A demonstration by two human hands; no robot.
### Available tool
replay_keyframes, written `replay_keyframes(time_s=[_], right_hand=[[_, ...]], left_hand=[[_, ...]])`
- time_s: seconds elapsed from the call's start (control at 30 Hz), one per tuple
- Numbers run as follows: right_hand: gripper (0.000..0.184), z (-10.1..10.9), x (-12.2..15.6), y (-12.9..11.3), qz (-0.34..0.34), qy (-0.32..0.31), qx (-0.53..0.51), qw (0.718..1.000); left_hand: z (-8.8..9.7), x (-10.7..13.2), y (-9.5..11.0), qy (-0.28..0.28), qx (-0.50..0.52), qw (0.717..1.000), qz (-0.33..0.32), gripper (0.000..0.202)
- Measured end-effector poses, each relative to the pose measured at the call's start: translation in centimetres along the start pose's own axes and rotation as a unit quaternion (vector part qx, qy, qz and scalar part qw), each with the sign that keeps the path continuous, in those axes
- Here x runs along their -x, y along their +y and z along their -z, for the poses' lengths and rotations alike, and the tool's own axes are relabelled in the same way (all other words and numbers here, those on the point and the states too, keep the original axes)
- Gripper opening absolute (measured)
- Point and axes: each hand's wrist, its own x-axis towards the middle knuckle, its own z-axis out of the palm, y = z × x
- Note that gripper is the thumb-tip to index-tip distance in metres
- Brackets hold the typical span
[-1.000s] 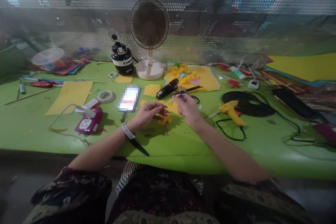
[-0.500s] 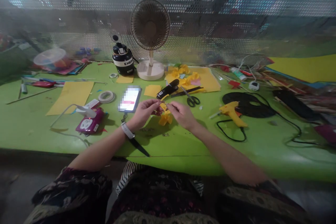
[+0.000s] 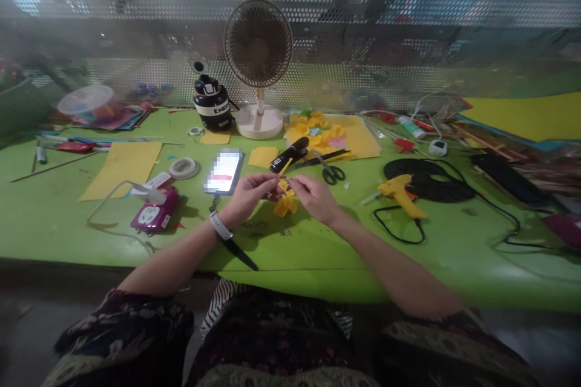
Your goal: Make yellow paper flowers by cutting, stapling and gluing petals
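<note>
My left hand [image 3: 254, 193] and my right hand [image 3: 316, 198] meet over the middle of the table. Their fingertips pinch a small piece of yellow paper [image 3: 283, 183] from both sides; its exact shape is mostly covered by the fingers. Right below the fingers is a yellow paper flower [image 3: 285, 207]; whether it touches the held piece, I cannot tell. Just beyond my hands lies a black stapler [image 3: 290, 154], with black scissors [image 3: 334, 175] to its right. A phone [image 3: 224, 170] with a lit screen is beside my left hand.
A yellow glue gun [image 3: 403, 195] with a black cord rests at right. At left are a purple power socket [image 3: 155, 210], a tape roll [image 3: 184, 167] and a yellow sheet [image 3: 120, 166]. A fan [image 3: 259, 124], a dark bottle [image 3: 213, 110] and several yellow paper flowers [image 3: 318, 127] stand behind.
The fingertips have shifted slightly, and less of the pinched yellow paper shows between them. My arms and the things on the table look the same.
</note>
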Motion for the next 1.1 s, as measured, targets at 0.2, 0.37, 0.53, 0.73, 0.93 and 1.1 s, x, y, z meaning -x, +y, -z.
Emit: replay_keyframes(time_s=[0.2,0.37,0.53,0.73,0.93,1.1], right_hand=[[0.035,0.04,0.07,-0.23,0.010,-0.014,-0.017,1.000],[0.033,0.06,0.14,-0.38,0.027,-0.023,-0.027,0.999],[0.030,0.13,0.12,-0.44,0.026,-0.036,-0.052,0.998],[0.032,0.21,0.07,-0.34,0.023,-0.047,-0.060,0.997],[0.031,0.14,0.03,0.01,0.026,-0.055,-0.052,0.997],[0.031,0.02,0.05,0.22,0.022,-0.059,-0.056,0.996]], left_hand=[[0.32,-0.08,-0.28,0.009,-0.036,0.999,-0.023,0.028],[0.35,-0.05,-0.26,0.004,-0.047,0.997,-0.055,0.023],[0.15,0.02,-0.09,0.012,-0.057,0.997,-0.060,0.026],[0.03,0.05,-0.03,0.008,-0.049,0.997,-0.059,0.024],[0.13,-0.02,-0.25,-0.001,-0.026,0.998,-0.056,0.019],[0.04,0.04,-0.20,0.002,-0.014,0.999,-0.039,0.022]])
